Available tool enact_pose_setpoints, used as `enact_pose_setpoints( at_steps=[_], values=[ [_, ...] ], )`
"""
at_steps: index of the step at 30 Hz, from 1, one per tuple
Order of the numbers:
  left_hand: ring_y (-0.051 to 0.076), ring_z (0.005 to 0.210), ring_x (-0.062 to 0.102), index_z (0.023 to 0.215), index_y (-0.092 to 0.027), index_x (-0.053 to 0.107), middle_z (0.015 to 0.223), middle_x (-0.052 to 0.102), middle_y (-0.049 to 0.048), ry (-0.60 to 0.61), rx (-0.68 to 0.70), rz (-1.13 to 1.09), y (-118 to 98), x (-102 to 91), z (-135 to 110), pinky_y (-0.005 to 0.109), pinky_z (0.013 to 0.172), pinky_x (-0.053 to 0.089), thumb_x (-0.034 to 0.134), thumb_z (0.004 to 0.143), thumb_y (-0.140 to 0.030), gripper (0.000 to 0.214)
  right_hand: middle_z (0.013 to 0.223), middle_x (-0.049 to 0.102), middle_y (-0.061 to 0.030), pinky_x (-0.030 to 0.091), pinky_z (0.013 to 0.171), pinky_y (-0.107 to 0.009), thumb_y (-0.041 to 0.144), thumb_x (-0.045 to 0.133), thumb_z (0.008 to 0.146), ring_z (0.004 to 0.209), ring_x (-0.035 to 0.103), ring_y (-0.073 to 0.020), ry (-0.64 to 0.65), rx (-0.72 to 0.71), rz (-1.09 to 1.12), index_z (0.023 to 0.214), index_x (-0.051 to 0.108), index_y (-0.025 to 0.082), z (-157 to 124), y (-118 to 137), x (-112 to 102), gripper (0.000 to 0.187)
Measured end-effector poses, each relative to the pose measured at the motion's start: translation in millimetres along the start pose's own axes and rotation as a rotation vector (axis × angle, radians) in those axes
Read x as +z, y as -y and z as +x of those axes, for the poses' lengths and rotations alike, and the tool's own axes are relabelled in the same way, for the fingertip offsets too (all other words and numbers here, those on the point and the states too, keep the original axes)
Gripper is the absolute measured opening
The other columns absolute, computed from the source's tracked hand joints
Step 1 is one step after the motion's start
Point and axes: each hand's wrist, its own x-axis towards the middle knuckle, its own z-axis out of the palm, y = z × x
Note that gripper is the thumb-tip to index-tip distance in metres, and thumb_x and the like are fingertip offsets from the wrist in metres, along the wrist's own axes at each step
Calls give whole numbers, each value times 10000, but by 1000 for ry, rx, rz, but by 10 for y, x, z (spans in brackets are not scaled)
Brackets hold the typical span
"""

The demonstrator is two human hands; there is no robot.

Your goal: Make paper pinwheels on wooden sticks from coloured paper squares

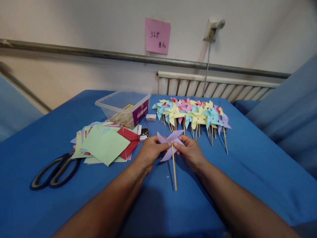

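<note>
Between my hands is a purple paper pinwheel (170, 140) with a thin wooden stick (174, 172) hanging down from its middle. My left hand (149, 152) pinches the pinwheel's left blades, fingers closed on the paper. On the right, my right hand (190, 152) pinches the centre where the stick meets the paper. Both hands hover just above the blue table cover (247, 172). Behind them lies a row of finished pinwheels (192, 114) in yellow, blue, pink and purple, on sticks.
A stack of coloured paper squares (105, 143) lies to the left, with black scissors (55, 170) beside it. A clear plastic box (125, 107) of sticks stands behind. A small white box (151, 117) and a metal object (144, 133) lie near it. Wall with pink note (158, 35) behind.
</note>
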Motion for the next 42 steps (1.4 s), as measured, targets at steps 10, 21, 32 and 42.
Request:
enact_pose_setpoints(
  at_steps=[10,21,32,42],
  values=[
    [114,495,522,690,-123,637,579,609,20,-24,14,15,-12,5,-5,244,500,379,774,581,-330,272,616,570,33,314,507,-225,358,745,686,496,436,-73,13,-14,9,720,598,179,-9,26,19,234],
    [125,505,539,719,-134,651,594,623,19,-51,0,-5,-5,32,-14,248,510,395,778,562,-307,266,627,564,27,319,508,-223,335,757,660,518,432,-83,16,13,2,792,622,182,-13,28,28,243],
    [116,521,542,729,-153,600,599,594,-23,-189,93,-89,15,-7,39,251,546,419,779,585,-345,300,570,571,49,345,435,-203,382,786,612,448,471,-75,-82,74,-40,797,569,178,-42,21,113,351],
    [129,544,565,738,-154,573,610,592,-23,-309,161,-208,-51,-8,34,261,562,444,811,521,-377,393,592,661,-2,328,386,-187,467,747,642,388,488,-60,3,120,-75,649,583,162,-100,-21,232,346]
  ],
)
